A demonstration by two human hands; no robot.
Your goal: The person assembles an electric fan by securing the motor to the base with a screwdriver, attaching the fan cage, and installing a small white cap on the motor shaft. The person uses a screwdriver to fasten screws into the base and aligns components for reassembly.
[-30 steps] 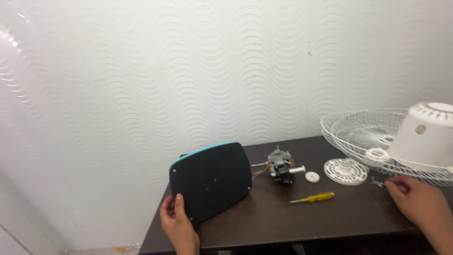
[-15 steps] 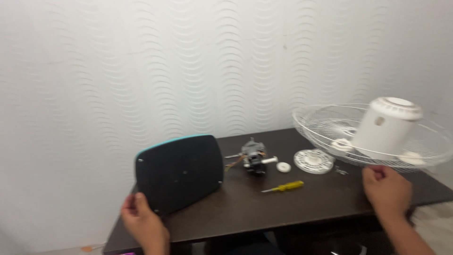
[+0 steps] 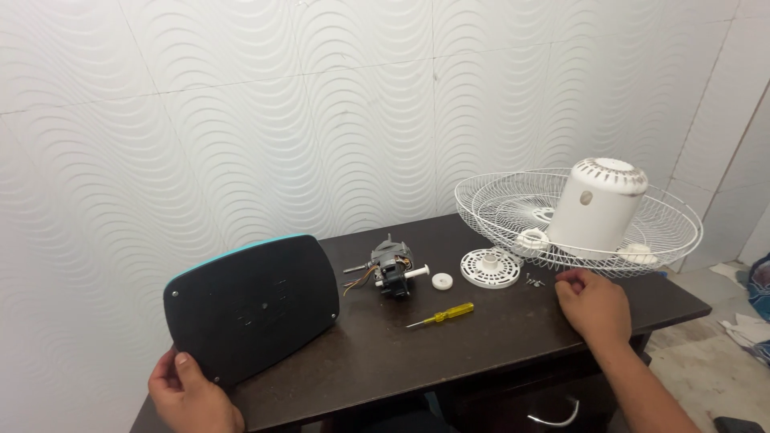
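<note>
- Since half a second ago the view has swung left and back, so both hands sit lower in the picture and the whole dark table [image 3: 481, 353] now shows, its right end included.
- Left hand [image 3: 188, 393] stays at the table's near-left corner, thumb laid on the lower edge of the black panel with a teal rim [image 3: 253, 305]; the panel stands on edge, tilted, rising up and to the right of that grip.
- How far the left fingers wrap behind the panel cannot be told; only the thumb and the back of the hand show.
- Right hand [image 3: 595, 309] rests knuckles-up on the table, fingers curled under and holding nothing that can be seen.
- Just beyond its fingertips, to the upper left, lie small loose screws [image 3: 532, 280], close but not clearly touched.
- Directly past the same hand sits the white wire fan guard [image 3: 489, 204], its near rim just above the knuckles, with a white motor cover [image 3: 597, 208] standing tilted inside it.
- Left of the right hand lie a white round slotted disc [image 3: 489, 267], a small white knob [image 3: 441, 281] and a yellow-handled screwdriver [image 3: 443, 313].
- Between the two hands, nearer the wall, lies a grey fan motor [image 3: 391, 269] with loose wires, its white shaft pointing toward the knob.
</note>
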